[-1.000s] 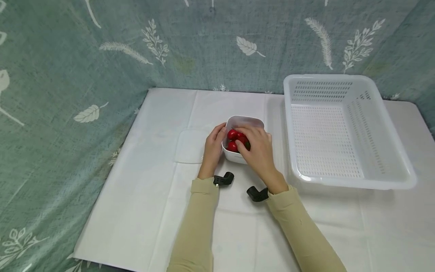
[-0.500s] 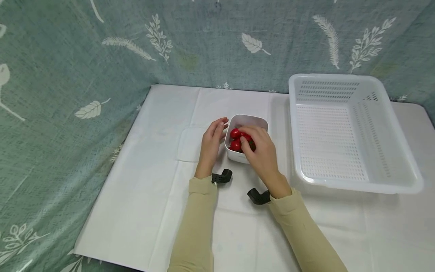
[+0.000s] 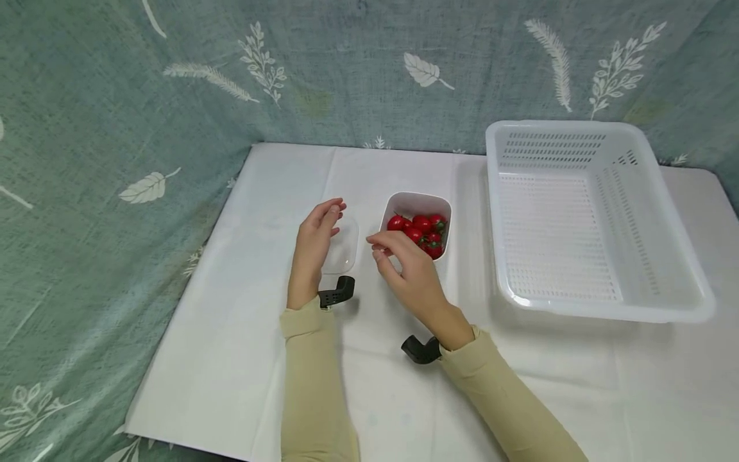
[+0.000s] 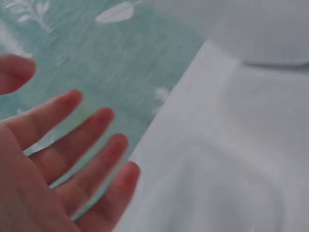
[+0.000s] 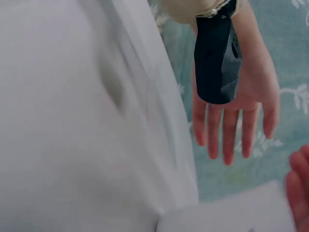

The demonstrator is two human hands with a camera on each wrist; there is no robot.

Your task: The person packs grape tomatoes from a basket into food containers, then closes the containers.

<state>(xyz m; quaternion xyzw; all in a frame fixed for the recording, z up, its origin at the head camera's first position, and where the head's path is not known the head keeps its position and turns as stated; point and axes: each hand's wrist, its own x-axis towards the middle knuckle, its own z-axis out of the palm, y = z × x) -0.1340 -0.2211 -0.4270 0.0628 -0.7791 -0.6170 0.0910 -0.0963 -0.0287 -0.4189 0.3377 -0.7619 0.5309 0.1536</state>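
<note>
A small white box (image 3: 391, 208) stands mid-table in the head view, holding several red cherry tomatoes (image 3: 414, 235) with green stems. Left of it a clear, rounded-square lid (image 3: 344, 247) lies flat. My left hand (image 3: 312, 253) is beside and partly over the lid, holding nothing; in the left wrist view its fingers (image 4: 72, 145) are straight and spread. Just in front of the box, my right hand (image 3: 412, 279) has loosely bent fingers with nothing between them, and overlaps the box's near left corner. Its fingertips (image 5: 299, 186) show at the right wrist view's edge.
A large white slotted basket (image 3: 661, 212) stands on the right of the white-covered table (image 3: 219, 346). Green leaf-print cloth (image 3: 346, 83) hangs behind and along the left side. Black wrist cameras (image 3: 337, 293) sit on both wrists.
My left hand has left the box's side and moved left to the lid. My right hand has withdrawn from the tomatoes toward the near left, uncovering them.
</note>
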